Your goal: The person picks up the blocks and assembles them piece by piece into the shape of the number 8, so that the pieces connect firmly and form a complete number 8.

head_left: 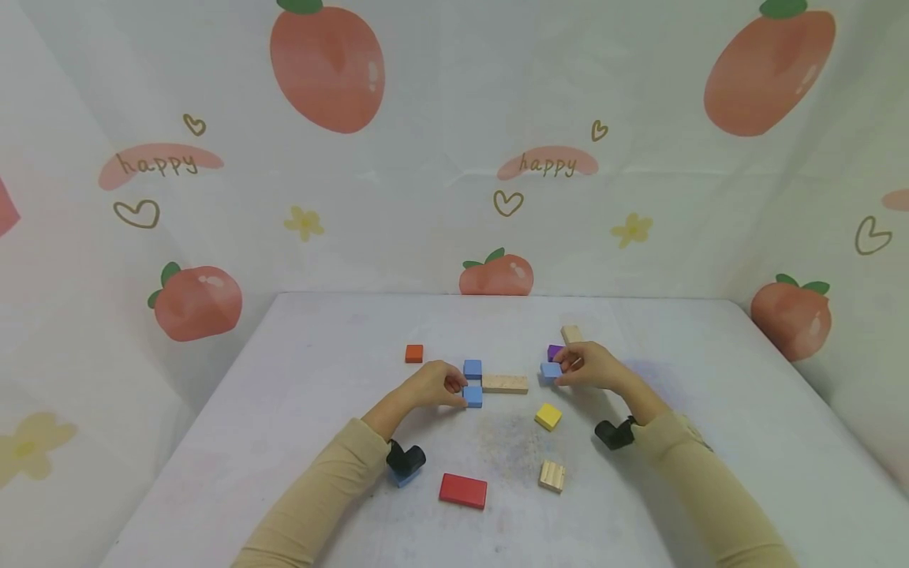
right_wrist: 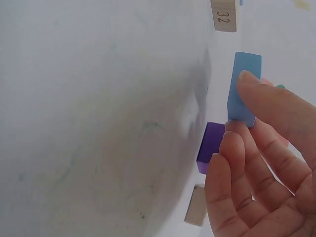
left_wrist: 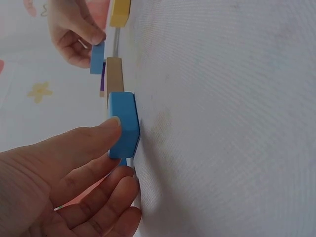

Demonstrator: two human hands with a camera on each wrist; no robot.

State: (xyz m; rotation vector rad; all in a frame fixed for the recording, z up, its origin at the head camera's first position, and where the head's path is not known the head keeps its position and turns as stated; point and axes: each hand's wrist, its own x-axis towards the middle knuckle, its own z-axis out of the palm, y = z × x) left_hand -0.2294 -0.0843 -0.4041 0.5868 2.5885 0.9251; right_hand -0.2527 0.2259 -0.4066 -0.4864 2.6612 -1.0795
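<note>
My left hand (head_left: 439,384) pinches a blue block (left_wrist: 123,126) between thumb and fingers, near the left end of a plain wooden plank (head_left: 505,384). Just behind it sits a second blue block (head_left: 472,369), mostly hidden by the hand in the left wrist view. On the other side of the plank, my right hand (head_left: 591,366) holds another blue block (right_wrist: 245,89) by thumb and fingertips, raised above the table. A purple block (right_wrist: 211,147) lies close beyond those fingers, partly covered by them. In the right wrist view the plank's end (right_wrist: 224,17) bears the number 32.
A yellow block (head_left: 548,416), a small wooden block (head_left: 551,476) and a red block (head_left: 463,491) lie nearer me. An orange block (head_left: 414,353) is at the back left, another wooden block (head_left: 571,334) at the back right. One blue block (head_left: 406,478) shows under the left wrist camera.
</note>
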